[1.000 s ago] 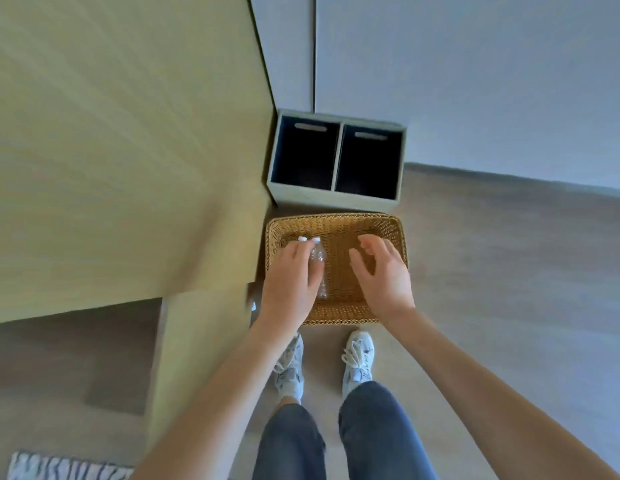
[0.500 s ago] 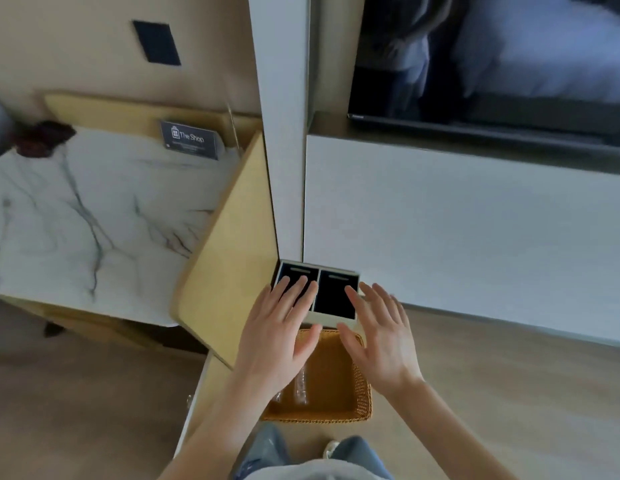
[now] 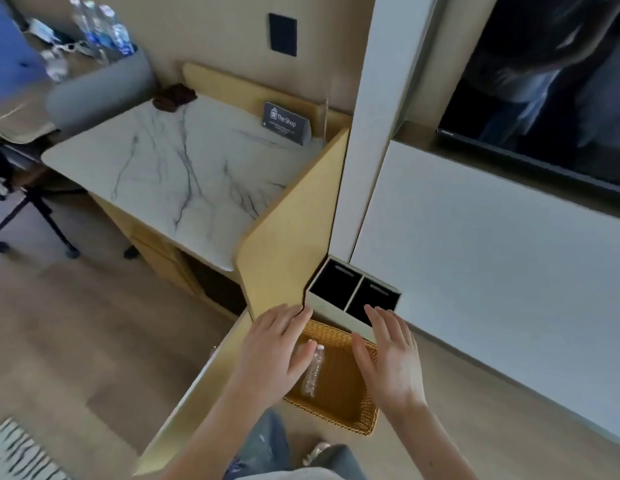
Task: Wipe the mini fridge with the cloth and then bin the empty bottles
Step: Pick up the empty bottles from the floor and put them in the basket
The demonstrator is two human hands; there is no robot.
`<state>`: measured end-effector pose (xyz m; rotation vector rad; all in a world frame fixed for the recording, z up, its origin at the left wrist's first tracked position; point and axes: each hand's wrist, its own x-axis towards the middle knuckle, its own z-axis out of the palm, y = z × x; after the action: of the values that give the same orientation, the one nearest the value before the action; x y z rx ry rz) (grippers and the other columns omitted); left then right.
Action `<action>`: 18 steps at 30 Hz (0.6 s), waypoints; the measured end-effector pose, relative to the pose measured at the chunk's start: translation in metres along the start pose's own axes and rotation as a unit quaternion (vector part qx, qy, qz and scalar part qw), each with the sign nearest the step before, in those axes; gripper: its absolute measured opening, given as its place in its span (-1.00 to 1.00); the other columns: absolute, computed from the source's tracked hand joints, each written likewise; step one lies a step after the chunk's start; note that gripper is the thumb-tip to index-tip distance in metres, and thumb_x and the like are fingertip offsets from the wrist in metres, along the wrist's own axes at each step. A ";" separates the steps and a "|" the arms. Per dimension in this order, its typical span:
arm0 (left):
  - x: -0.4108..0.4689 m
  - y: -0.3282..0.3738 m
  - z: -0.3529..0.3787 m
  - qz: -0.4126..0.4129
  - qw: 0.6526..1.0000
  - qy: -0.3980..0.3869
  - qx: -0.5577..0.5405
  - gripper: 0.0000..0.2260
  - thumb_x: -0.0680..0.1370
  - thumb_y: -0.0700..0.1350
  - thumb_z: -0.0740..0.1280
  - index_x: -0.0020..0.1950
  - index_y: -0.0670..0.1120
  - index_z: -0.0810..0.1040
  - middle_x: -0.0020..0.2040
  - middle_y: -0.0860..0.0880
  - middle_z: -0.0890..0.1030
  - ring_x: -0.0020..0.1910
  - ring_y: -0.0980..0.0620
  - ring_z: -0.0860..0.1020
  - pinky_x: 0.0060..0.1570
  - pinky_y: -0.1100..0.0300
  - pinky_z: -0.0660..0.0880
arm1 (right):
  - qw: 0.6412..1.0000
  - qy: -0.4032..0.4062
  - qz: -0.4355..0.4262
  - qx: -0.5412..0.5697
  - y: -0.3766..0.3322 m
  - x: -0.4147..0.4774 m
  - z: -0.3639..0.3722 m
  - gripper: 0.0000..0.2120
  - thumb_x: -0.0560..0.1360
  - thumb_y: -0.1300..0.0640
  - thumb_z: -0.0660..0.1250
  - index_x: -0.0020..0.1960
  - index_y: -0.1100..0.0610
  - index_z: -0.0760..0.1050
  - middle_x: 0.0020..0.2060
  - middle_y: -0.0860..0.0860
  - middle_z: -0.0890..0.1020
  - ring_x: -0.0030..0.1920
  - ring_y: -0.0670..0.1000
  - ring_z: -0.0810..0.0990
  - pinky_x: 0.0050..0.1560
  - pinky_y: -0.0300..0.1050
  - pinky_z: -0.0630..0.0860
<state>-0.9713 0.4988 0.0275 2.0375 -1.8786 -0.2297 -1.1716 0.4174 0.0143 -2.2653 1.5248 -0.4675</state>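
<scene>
A clear empty plastic bottle (image 3: 312,374) lies in a woven wicker basket (image 3: 350,419) on the floor at my feet. Above the basket hover my left hand (image 3: 270,351) and my right hand (image 3: 391,358), both empty with fingers straight and spread. A dark brown cloth (image 3: 174,96) sits bunched at the far left corner of the marble counter (image 3: 183,174). Behind the basket stands a two-compartment bin (image 3: 320,306) with dark openings. The mini fridge is hidden from view.
An open wooden cabinet door (image 3: 294,230) stands to the left of the bin. A small "The Shop" sign (image 3: 284,123) rests on the counter. Several water bottles (image 3: 100,29) stand on a desk at top left by a grey chair (image 3: 100,88). A TV (image 3: 544,81) hangs right.
My left hand let go of the bottle, which now lies in the basket. Both hands rose with fingers spread, and my head lifted so the counter and TV came into view.
</scene>
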 end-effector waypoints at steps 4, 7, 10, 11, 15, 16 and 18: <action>-0.046 -0.014 -0.004 -0.087 0.996 0.013 0.002 -0.44 0.65 0.25 -0.09 0.46 -0.01 0.43 0.38 0.04 0.52 0.38 0.01 0.46 0.37 0.10 0.31 | 0.997 -0.048 -0.067 0.002 -0.023 -0.001 0.014 -0.45 0.62 -0.24 0.03 0.45 0.05 0.40 0.36 0.01 0.51 0.42 0.08 0.40 0.40 0.10 0.38; -0.086 -0.029 -0.020 -0.169 0.984 0.054 -0.004 -0.52 0.62 0.17 0.02 0.39 -0.02 0.49 0.32 0.06 0.56 0.31 0.02 0.50 0.32 0.10 0.34 | 0.991 -0.085 -0.107 -0.002 -0.049 -0.003 0.024 -0.49 0.63 -0.20 0.08 0.48 0.01 0.35 0.42 -0.03 0.43 0.45 0.03 0.34 0.46 0.07 0.33; -0.123 -0.051 -0.042 -0.231 0.969 0.093 0.008 -0.55 0.62 0.15 0.07 0.36 -0.03 0.53 0.27 0.06 0.60 0.26 0.00 0.55 0.27 0.08 0.40 | 0.985 -0.108 -0.135 -0.006 -0.083 -0.010 0.035 -0.51 0.62 -0.16 0.13 0.50 -0.01 0.33 0.43 -0.05 0.41 0.47 0.01 0.31 0.49 0.04 0.29; -0.136 -0.060 -0.049 -0.252 0.962 0.107 0.007 -0.56 0.62 0.15 0.11 0.37 -0.03 0.53 0.27 0.07 0.60 0.26 0.01 0.55 0.27 0.07 0.42 | 0.983 -0.111 -0.147 -0.003 -0.095 -0.013 0.039 -0.51 0.62 -0.15 0.14 0.50 0.00 0.34 0.43 -0.04 0.42 0.47 0.01 0.32 0.48 0.05 0.29; -0.192 -0.095 -0.073 -0.320 0.936 0.145 -0.007 -0.51 0.60 0.18 0.12 0.40 -0.05 0.51 0.29 0.05 0.58 0.27 0.00 0.52 0.26 -0.03 0.50 | 0.971 -0.133 -0.200 -0.015 -0.145 -0.032 0.067 -0.52 0.63 -0.16 0.12 0.50 -0.04 0.32 0.43 -0.07 0.40 0.47 -0.03 0.29 0.49 0.05 0.27; -0.209 -0.103 -0.077 -0.330 0.932 0.152 -0.009 -0.49 0.60 0.17 0.11 0.40 -0.07 0.52 0.27 0.03 0.59 0.25 -0.02 0.53 0.22 -0.05 0.52 | 0.968 -0.134 -0.212 -0.015 -0.159 -0.039 0.077 -0.53 0.63 -0.15 0.13 0.49 -0.03 0.33 0.42 -0.07 0.41 0.46 -0.02 0.31 0.49 0.04 0.29; -0.249 -0.122 -0.083 -0.348 0.922 0.168 -0.006 -0.51 0.59 0.13 0.12 0.39 -0.12 0.53 0.22 0.01 0.61 0.20 -0.04 0.55 0.14 -0.02 0.54 | 0.964 -0.132 -0.233 -0.008 -0.187 -0.055 0.099 -0.55 0.63 -0.09 0.19 0.47 0.02 0.37 0.38 -0.04 0.46 0.42 -0.01 0.36 0.45 -0.01 0.33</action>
<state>-0.8544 0.7635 0.0297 2.4703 -0.9010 -0.0543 -0.9939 0.5455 0.0127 -2.5754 0.8679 -0.2575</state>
